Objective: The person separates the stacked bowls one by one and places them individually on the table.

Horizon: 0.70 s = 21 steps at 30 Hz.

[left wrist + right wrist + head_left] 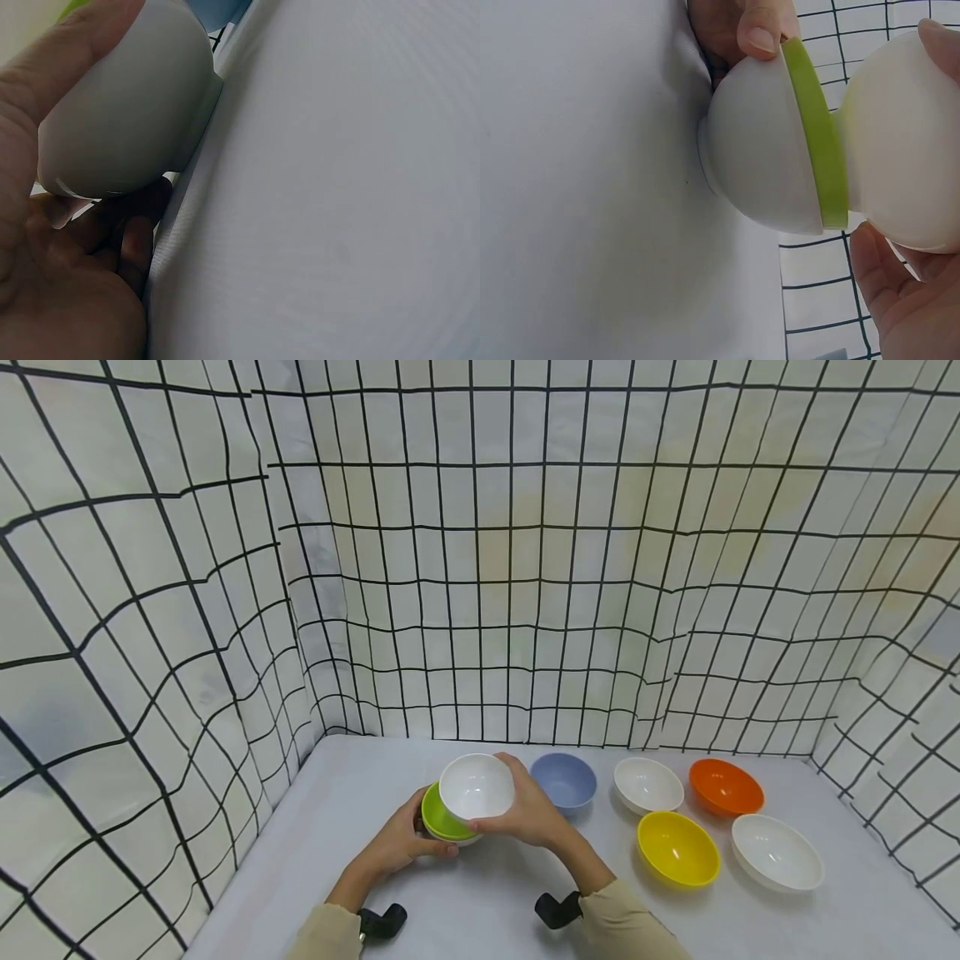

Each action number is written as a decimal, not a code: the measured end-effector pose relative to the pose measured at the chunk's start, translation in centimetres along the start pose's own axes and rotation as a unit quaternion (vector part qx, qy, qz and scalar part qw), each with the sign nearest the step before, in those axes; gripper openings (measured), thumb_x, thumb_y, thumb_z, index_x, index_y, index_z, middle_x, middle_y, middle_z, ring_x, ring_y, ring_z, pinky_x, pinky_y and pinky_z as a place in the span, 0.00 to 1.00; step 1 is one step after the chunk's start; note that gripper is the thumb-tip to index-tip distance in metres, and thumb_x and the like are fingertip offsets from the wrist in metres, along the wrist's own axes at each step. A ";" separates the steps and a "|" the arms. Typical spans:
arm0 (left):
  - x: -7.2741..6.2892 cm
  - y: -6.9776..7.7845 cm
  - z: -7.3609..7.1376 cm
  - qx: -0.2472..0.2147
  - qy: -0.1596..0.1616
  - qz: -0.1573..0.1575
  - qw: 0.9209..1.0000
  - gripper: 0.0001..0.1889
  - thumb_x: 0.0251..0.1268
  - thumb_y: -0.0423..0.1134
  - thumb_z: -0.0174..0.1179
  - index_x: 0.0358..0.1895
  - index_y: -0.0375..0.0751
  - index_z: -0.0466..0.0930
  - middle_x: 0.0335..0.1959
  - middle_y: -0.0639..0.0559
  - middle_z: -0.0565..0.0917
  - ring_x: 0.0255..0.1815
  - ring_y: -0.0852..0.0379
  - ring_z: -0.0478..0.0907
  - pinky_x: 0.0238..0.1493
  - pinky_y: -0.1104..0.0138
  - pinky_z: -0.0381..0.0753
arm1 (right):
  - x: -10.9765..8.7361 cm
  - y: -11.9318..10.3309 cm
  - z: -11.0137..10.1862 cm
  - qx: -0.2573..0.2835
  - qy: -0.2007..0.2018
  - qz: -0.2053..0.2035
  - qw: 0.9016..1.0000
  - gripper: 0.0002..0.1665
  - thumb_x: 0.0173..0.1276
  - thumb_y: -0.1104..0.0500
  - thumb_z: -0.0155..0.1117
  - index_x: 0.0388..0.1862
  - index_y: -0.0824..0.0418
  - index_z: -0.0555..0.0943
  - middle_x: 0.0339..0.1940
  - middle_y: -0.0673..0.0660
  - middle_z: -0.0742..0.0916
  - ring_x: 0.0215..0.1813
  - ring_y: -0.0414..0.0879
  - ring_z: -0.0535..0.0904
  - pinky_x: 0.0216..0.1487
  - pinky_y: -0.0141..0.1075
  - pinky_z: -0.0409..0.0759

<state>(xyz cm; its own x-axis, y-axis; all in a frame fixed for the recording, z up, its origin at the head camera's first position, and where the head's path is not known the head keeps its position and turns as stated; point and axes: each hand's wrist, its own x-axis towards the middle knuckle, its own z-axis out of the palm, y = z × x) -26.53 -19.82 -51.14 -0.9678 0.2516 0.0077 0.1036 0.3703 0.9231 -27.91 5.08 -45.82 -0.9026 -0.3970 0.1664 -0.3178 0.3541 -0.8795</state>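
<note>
In the head view my right hand (pixel 531 810) holds a white bowl (pixel 477 787) by its sides, tilted, above a green bowl (pixel 437 817). That green bowl sits inside another white bowl (pixel 757 142), its rim showing as a green band in the right wrist view. My left hand (pixel 397 842) grips this lower white bowl, thumb on the near side and fingers curled round the far side. The foot of the lower bowl (pixel 135 105) is at the tabletop. In the right wrist view, the raised bowl's foot is close to the green rim; contact cannot be told.
A blue bowl (pixel 564 781) stands just right of my right hand. Farther right are a white bowl (pixel 648 785), an orange bowl (pixel 726 787), a yellow bowl (pixel 678 850) and another white bowl (pixel 777 852). Black wire grid (pixel 510 581) encloses the white-covered table (pixel 480 914).
</note>
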 end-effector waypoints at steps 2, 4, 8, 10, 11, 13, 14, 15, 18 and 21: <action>0.0 -0.1 0.0 -0.001 0.001 0.000 1.000 0.54 0.44 0.44 0.84 0.77 0.53 0.62 0.69 0.53 0.76 0.68 0.50 0.73 0.76 0.43 0.67 | -0.2 -0.1 -0.2 -0.003 0.002 0.001 1.000 0.69 0.46 0.46 0.87 0.80 0.59 0.56 0.69 0.59 0.76 0.64 0.56 0.78 0.61 0.51 0.83; 0.0 -0.1 0.1 -0.006 0.001 0.000 1.000 0.54 0.44 0.43 0.84 0.77 0.53 0.62 0.69 0.53 0.75 0.69 0.49 0.73 0.76 0.42 0.65 | -0.5 -0.1 -0.4 -0.005 0.006 0.000 1.000 0.68 0.46 0.46 0.87 0.80 0.58 0.57 0.69 0.59 0.76 0.64 0.56 0.78 0.60 0.52 0.83; 0.0 -0.3 0.1 -0.003 0.002 0.000 1.000 0.55 0.43 0.45 0.84 0.78 0.52 0.61 0.71 0.53 0.75 0.71 0.47 0.71 0.78 0.41 0.63 | -1.3 0.3 -1.0 -0.005 0.009 -0.007 1.000 0.67 0.44 0.47 0.88 0.79 0.56 0.59 0.69 0.58 0.77 0.63 0.56 0.78 0.60 0.51 0.83; 0.0 -0.4 0.2 0.000 0.001 0.002 1.000 0.55 0.42 0.45 0.84 0.78 0.52 0.61 0.71 0.53 0.75 0.71 0.47 0.71 0.78 0.41 0.62 | -1.8 0.5 -1.4 -0.007 0.010 -0.010 1.000 0.66 0.43 0.48 0.89 0.78 0.53 0.61 0.69 0.56 0.77 0.63 0.55 0.78 0.60 0.51 0.83; 0.0 -0.5 0.2 0.004 0.001 0.003 1.000 0.55 0.42 0.46 0.84 0.78 0.52 0.61 0.71 0.53 0.75 0.71 0.47 0.71 0.78 0.41 0.62 | -2.1 0.6 -1.6 -0.009 0.010 -0.009 1.000 0.65 0.42 0.49 0.89 0.77 0.52 0.61 0.69 0.55 0.77 0.63 0.55 0.78 0.60 0.50 0.83; 0.1 -0.5 0.2 0.004 0.001 0.004 1.000 0.56 0.42 0.47 0.84 0.77 0.53 0.61 0.70 0.54 0.75 0.71 0.47 0.71 0.78 0.42 0.62 | -2.6 0.8 -1.9 -0.014 0.011 -0.009 1.000 0.64 0.42 0.49 0.89 0.76 0.50 0.62 0.68 0.54 0.78 0.63 0.55 0.78 0.59 0.50 0.83; 0.1 -0.5 0.1 0.003 0.002 0.003 1.000 0.56 0.41 0.47 0.85 0.77 0.53 0.61 0.70 0.54 0.75 0.71 0.48 0.71 0.79 0.42 0.62 | -2.8 0.9 -2.1 -0.015 0.011 -0.008 1.000 0.64 0.42 0.50 0.89 0.76 0.49 0.62 0.68 0.54 0.77 0.63 0.55 0.78 0.59 0.50 0.84; 0.1 -0.5 0.1 0.006 0.003 0.004 1.000 0.56 0.41 0.48 0.85 0.77 0.53 0.61 0.70 0.54 0.75 0.71 0.48 0.71 0.78 0.42 0.62 | -3.0 1.0 -2.2 -0.015 0.012 -0.006 1.000 0.63 0.42 0.50 0.89 0.76 0.48 0.63 0.69 0.53 0.77 0.63 0.55 0.79 0.59 0.50 0.84; 0.1 -0.3 0.0 0.009 0.005 0.004 1.000 0.56 0.41 0.47 0.85 0.77 0.52 0.61 0.70 0.53 0.76 0.70 0.48 0.72 0.77 0.42 0.64 | -3.7 1.2 -2.7 -0.017 0.009 -0.010 1.000 0.62 0.43 0.51 0.89 0.75 0.47 0.64 0.69 0.52 0.77 0.63 0.55 0.79 0.59 0.50 0.84; 0.1 -0.3 0.0 0.010 0.004 0.004 1.000 0.56 0.42 0.46 0.84 0.78 0.50 0.61 0.71 0.51 0.75 0.71 0.47 0.72 0.77 0.41 0.64 | -4.4 1.5 -3.0 -0.017 0.005 -0.014 1.000 0.61 0.43 0.52 0.89 0.74 0.48 0.64 0.69 0.52 0.77 0.63 0.54 0.78 0.60 0.50 0.83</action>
<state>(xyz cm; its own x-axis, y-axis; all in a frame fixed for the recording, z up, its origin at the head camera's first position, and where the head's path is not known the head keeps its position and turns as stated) -26.63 -19.90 -51.41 -0.9685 0.2484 0.0180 0.1160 0.3861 0.9151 -25.26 9.93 -46.55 -0.8961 -0.3982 0.1960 -0.3527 0.3709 -0.8591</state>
